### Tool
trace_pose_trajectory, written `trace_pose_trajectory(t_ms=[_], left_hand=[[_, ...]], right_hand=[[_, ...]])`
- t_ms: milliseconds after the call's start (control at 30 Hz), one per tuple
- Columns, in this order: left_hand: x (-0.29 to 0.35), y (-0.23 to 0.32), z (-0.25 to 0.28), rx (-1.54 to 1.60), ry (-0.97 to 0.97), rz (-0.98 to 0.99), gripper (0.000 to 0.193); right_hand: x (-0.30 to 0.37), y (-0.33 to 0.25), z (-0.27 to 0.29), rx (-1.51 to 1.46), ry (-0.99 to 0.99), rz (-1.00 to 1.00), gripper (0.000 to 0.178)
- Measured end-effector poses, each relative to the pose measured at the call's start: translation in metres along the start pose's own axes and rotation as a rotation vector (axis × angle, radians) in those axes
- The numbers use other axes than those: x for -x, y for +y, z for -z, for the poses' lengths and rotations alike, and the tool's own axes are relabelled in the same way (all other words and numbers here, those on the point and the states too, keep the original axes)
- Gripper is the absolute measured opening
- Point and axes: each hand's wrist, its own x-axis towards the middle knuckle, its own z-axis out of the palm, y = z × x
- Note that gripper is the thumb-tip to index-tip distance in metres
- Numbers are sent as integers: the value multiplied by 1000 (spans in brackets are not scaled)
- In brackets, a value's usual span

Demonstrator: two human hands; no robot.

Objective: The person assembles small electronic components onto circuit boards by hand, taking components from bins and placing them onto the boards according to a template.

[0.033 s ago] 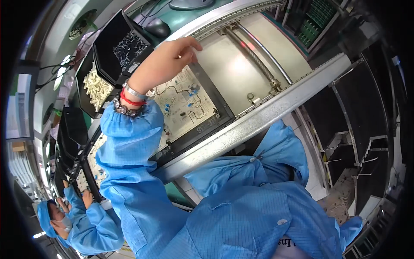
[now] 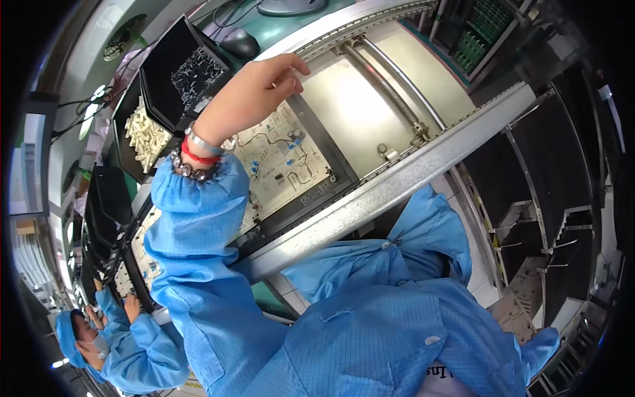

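Note:
My left hand (image 2: pixel 254 89) reaches over the far end of a black frame (image 2: pixel 331 149) that holds a pale circuit board (image 2: pixel 274 188). Its index finger and thumb are loosely bent with a gap between them, and no object shows there. The other fingers are mostly hidden; whether they touch the frame I cannot tell. A silver bracelet, a red cord and dark beads circle the wrist above a blue sleeve (image 2: pixel 198 218). On the board sit blue parts, dark cylinders and black wires. My right hand is out of view.
Beside my wrist stand a black bin of dark small parts (image 2: pixel 198 73) and one of cream connectors (image 2: pixel 145 135). A metal conveyor rail (image 2: pixel 390 175) runs along the near side, with a threaded shaft (image 2: pixel 387 86) across. A co-worker (image 2: pixel 126 344) works at lower left; a black mouse (image 2: pixel 239 44) lies behind.

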Motion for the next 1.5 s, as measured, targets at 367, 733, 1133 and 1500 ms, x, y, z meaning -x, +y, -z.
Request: trace_pose_trajectory(t_ms=[367, 733, 1133, 1500], left_hand=[[39, 6, 13, 54, 133, -46, 24], [221, 40, -19, 178, 928, 412, 18], [628, 11, -293, -866, 673, 1903, 48], [634, 26, -339, -235, 626, 1924, 50]], right_hand=[[176, -34, 19, -221, -21, 141, 34], [-81, -373, -15, -703, 240, 614, 51], [-216, -488, -23, -854, -37, 771, 38], [-229, -494, -26, -903, -3, 732, 31]])
